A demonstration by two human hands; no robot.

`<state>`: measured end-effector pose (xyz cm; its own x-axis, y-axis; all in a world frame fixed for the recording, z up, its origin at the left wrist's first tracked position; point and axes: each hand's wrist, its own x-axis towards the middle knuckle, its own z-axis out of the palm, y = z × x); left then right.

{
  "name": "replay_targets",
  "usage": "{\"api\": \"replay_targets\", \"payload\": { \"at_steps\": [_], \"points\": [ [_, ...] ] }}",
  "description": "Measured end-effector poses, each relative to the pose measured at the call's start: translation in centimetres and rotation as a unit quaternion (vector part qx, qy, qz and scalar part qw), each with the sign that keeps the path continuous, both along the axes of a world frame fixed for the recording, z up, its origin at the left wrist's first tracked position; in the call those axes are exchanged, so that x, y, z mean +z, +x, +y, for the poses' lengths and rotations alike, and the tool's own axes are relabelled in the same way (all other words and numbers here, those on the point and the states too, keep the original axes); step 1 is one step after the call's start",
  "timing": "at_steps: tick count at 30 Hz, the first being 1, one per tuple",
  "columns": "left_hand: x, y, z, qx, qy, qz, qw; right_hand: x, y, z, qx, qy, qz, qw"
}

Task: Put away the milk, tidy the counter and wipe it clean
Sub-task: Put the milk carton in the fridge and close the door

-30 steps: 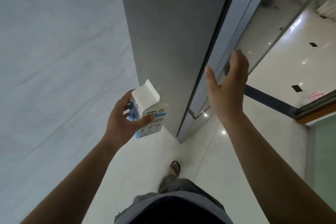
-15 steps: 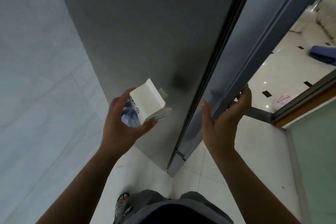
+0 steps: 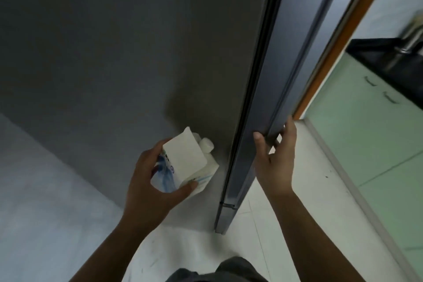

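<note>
Just left of our right hand (image 3: 274, 167), our left hand (image 3: 148, 188) grips the milk carton (image 3: 185, 160), thumb across its lower front and fingers wrapped behind. The carton tilts, its white cap (image 3: 206, 145) pointing toward the grey fridge side (image 3: 137, 52). Our right hand curls its fingers round the edge of the dark fridge door (image 3: 270, 89), thumb laid on the near face. Below both hands lies the pale tiled floor (image 3: 297, 224); right of the right hand stands a green cabinet (image 3: 366, 155).
</note>
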<state>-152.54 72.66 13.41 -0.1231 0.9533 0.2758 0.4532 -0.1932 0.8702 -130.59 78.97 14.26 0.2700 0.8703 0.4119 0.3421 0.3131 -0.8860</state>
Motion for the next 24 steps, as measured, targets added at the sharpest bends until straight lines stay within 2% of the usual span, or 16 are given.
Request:
{"api": "replay_targets", "payload": {
  "at_steps": [12,19,24],
  "points": [
    [0.6,-1.0,2.1,-0.081,0.026,-0.052,0.995,0.6,0.3,-0.6,-0.016,-0.026,0.004,1.000],
    [1.2,-0.3,2.6,-0.099,0.030,-0.042,0.994,0.5,-0.1,-0.9,-0.013,-0.030,0.037,0.999],
    [2.0,0.6,2.3,-0.092,0.020,-0.050,0.994,0.3,0.2,-0.7,-0.020,-0.017,0.027,0.999]
  ]
}}
